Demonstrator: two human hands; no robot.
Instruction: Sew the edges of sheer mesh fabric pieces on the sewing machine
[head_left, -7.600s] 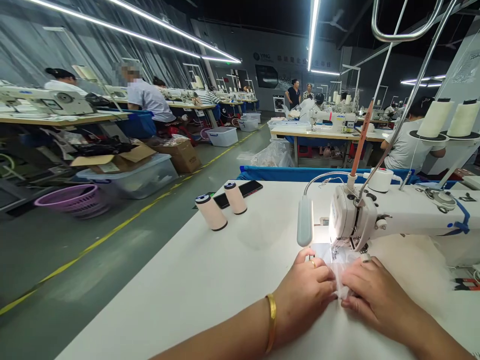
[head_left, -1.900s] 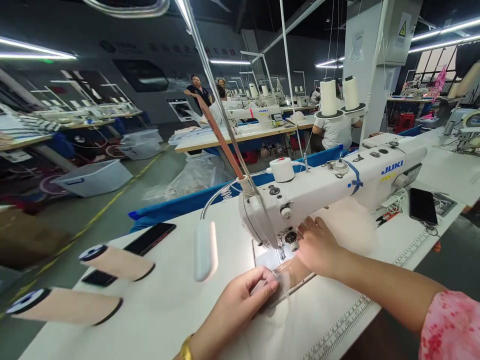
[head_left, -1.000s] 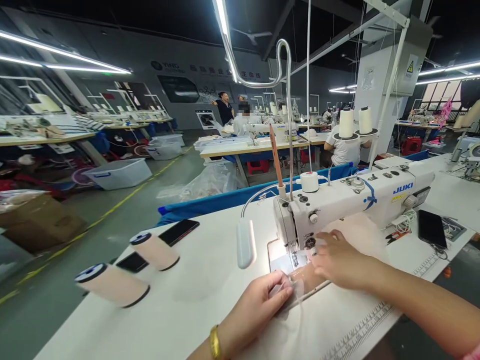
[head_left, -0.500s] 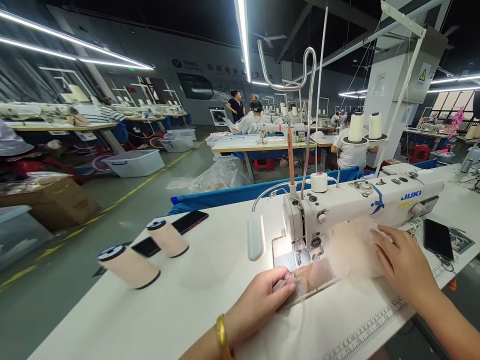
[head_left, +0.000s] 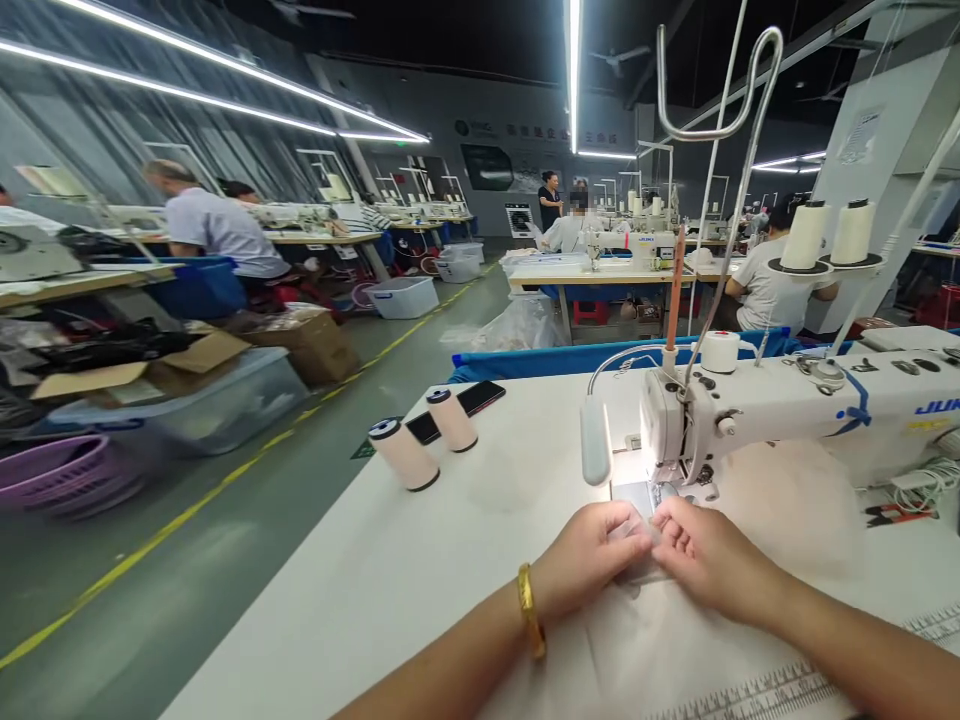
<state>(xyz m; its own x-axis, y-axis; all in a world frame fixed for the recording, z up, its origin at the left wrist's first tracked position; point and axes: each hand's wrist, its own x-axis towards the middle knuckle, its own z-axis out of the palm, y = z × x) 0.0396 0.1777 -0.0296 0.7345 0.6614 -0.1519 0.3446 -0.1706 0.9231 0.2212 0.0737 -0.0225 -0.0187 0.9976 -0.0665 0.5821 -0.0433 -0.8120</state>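
Observation:
Just in front of the needle of a white sewing machine [head_left: 780,405], my left hand [head_left: 604,545] pinches the edge of a thin, sheer pale fabric [head_left: 795,500]. My right hand [head_left: 701,555] is closed beside it, thumb and fingers pinching the same fabric. The fingertips of both hands nearly meet. The sheer cloth spreads under the machine arm and hangs toward me over the table front. A lit lamp [head_left: 596,440] shines on the needle area. The presser foot [head_left: 660,492] shows just behind my fingers.
Two cream thread cones [head_left: 405,455] stand on the white table [head_left: 495,530] at left, near a dark phone [head_left: 480,397]. A printed ruler [head_left: 757,695] runs along the front edge. A blue cloth trough [head_left: 540,360] lies behind. Other people work at machines farther off.
My right hand has moved left from the cloth beside the machine arm to the needle area and closed on the fabric. My left hand keeps its pinch. The view has turned left.

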